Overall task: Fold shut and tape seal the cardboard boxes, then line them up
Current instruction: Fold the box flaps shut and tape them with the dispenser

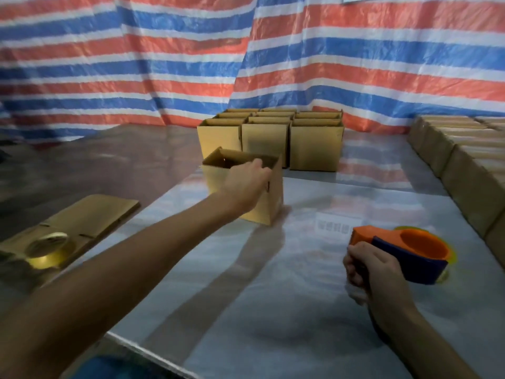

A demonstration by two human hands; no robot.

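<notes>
An open-topped cardboard box (273,198) stands on the shiny metal table (246,296), a little left of centre. My left hand (247,180) reaches across and grips the box at its near upper rim. Low on the right, my right hand (366,272) holds an orange and blue tape dispenser (410,253) just above the table. Behind the held box, a block of several open cardboard boxes (314,143) stands in rows.
Flattened cardboard (90,217) lies at the left table edge with a roll of tape (46,243) on it. A row of several closed boxes (464,170) runs along the right side. A red, white and blue striped tarp (191,56) hangs behind.
</notes>
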